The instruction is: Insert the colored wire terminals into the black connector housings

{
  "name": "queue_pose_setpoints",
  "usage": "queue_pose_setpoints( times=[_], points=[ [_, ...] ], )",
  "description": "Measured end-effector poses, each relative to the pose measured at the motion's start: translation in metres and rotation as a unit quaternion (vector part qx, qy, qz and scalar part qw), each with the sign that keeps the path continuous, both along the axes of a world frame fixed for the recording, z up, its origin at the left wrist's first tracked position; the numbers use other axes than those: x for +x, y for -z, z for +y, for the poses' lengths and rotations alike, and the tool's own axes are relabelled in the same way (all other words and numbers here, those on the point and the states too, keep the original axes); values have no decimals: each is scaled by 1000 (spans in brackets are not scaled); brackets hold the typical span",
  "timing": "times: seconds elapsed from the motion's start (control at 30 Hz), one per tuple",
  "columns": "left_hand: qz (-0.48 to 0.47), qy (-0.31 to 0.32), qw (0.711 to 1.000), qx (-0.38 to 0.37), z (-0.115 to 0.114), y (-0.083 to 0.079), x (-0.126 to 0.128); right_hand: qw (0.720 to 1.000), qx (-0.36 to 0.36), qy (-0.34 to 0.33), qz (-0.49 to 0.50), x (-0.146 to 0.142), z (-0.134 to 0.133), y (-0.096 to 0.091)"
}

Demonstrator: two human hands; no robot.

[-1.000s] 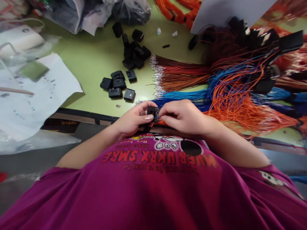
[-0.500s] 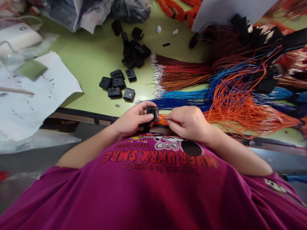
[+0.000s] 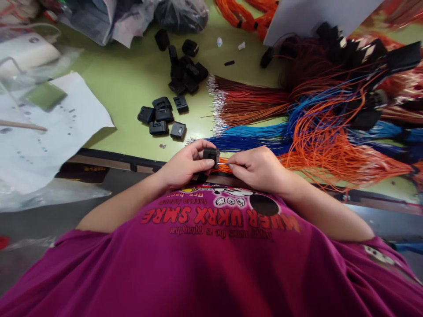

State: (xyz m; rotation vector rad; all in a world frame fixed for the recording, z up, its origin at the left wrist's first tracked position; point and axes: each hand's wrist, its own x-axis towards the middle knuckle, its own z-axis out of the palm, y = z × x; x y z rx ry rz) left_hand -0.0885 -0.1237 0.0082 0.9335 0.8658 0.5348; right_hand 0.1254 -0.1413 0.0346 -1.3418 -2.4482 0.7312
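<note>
Between thumb and fingers, my left hand [image 3: 190, 164] grips a black connector housing [image 3: 210, 155] at the table's near edge. My right hand [image 3: 259, 168] is closed in a pinch on a thin wire [image 3: 223, 164]. The wire's metal tip points at the housing's right face; whether it has entered a hole I cannot tell. Most of the wire is hidden by my fingers. Under and behind my hands lie orange wires [image 3: 317, 149] and dark blue wires [image 3: 244, 143]. Several loose black housings [image 3: 162, 110] sit beyond my left hand.
Brown and red wires [image 3: 251, 97] with metal-tipped ends lie farther back. Another heap of black housings [image 3: 185, 70] stands behind the nearer ones. A paper sheet [image 3: 82, 114] covers the left side. Plastic bags [image 3: 181, 15] and a grey panel [image 3: 317, 20] are at the back.
Both hands stay in nearly the same place. The right hand has shifted very slightly, and the wire's tip remains at the housing's face.
</note>
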Motion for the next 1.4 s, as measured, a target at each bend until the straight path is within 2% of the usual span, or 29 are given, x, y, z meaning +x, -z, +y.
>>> queue_pose_setpoints(
  times=[0.27,0.4,0.57,0.67,0.83,0.97,1.17,1.4],
  points=[
    [51,1,998,42,1,-2,5,1000,6,-11,-24,-11,0,10],
    [70,7,995,65,2,-3,8,999,-24,-8,-29,-16,2,11],
    [71,3,995,70,1,-3,7,995,-79,31,55,-12,4,6],
    [70,-2,995,64,1,-2,7,993,-61,52,91,-12,2,10],
    [63,-4,997,48,1,-2,8,997,-10,36,73,-17,-1,19],
    [53,-11,998,24,0,-3,8,998,9,26,51,-17,0,18],
    [44,-22,999,19,-1,-3,7,997,0,32,68,-13,-2,17],
    [75,-4,996,46,0,-6,8,999,-17,7,35,-18,0,17]
  ],
)
